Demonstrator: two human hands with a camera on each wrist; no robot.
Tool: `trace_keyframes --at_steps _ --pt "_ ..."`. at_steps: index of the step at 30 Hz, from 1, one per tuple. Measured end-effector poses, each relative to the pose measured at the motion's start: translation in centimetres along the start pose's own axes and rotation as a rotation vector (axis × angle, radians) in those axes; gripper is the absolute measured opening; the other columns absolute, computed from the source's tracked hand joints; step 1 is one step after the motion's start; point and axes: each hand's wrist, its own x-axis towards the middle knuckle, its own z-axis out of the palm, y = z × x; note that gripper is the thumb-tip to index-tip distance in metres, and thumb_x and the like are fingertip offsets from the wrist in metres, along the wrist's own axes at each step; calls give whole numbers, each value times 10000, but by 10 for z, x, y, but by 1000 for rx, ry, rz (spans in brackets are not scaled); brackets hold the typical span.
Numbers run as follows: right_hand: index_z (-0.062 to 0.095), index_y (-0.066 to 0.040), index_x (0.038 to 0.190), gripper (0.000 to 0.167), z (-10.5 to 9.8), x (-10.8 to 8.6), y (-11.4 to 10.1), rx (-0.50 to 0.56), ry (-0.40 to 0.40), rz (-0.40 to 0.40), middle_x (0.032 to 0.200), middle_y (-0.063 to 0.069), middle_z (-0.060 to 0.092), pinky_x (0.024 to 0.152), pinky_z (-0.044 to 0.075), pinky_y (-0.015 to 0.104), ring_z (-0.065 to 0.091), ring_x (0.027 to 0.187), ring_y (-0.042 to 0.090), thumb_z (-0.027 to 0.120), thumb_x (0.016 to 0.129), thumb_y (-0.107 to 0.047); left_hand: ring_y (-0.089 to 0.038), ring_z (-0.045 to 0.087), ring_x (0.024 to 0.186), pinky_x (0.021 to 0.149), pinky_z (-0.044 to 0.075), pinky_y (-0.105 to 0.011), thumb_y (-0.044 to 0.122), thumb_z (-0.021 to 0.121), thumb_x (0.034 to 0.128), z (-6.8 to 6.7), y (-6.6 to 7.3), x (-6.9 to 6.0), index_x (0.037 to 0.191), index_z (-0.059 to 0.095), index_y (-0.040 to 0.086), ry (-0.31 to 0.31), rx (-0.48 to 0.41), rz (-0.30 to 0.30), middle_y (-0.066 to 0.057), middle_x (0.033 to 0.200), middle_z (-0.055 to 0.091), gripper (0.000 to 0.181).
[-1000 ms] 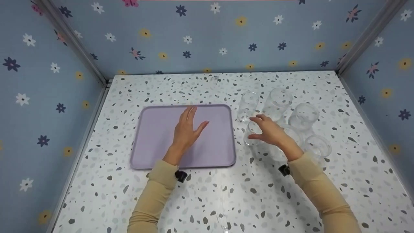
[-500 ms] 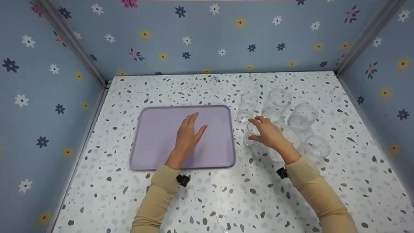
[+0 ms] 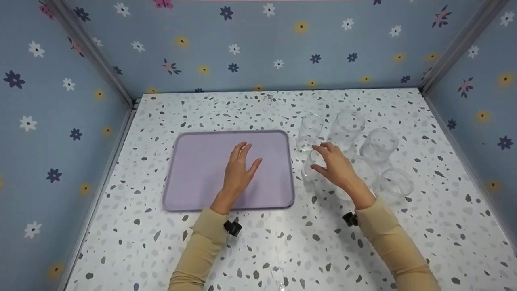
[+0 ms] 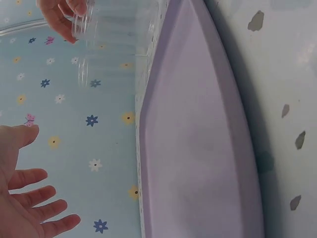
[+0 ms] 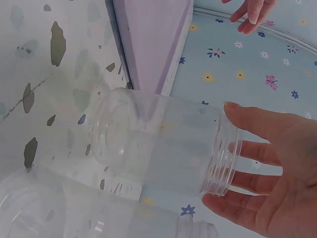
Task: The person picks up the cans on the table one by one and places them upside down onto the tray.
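My right hand (image 3: 340,169) grips the rim of a clear jar (image 5: 168,144), thumb on one side and curled fingers on the other. Threads ring the jar's neck in the right wrist view. Whether its base touches the table I cannot tell. My left hand (image 3: 235,174) hovers over a lilac rectangular tray (image 3: 194,169), its fingers relaxed and spread, holding nothing. The tray's right edge lies just left of the gripped jar.
Several other clear jars stand around my right hand: a slim one (image 3: 310,127) behind, a wider one (image 3: 346,125), and others to the right (image 3: 379,143). Flowered blue walls (image 3: 258,44) enclose the speckled table (image 3: 250,258) on three sides.
My left hand has shifted slightly right and nearer over the tray. My right hand has stayed around the jar's rim, and the jar has edged slightly left.
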Motion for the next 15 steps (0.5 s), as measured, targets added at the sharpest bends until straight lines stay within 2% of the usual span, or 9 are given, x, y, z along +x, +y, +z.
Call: trace_keyframes --at_steps 10,15 --pt "495 -5 1229 506 0 -6 -12 115 150 4 1153 221 472 857 387 451 447 1059 346 674 791 -186 -266 384 1187 969 317 -375 317 577 858 8 1 -3 1255 454 -29 -25 -94 -33 -156 1264 423 541" --pt "515 1 1201 489 4 -7 -14 193 246 -18 1118 192 494 852 392 419 472 1030 313 689 777 -169 -244 336 1230 994 285 -366 374 541 868 10 2 -4 1289 425 -7 -44 -133 -46 -147 1319 381 580"
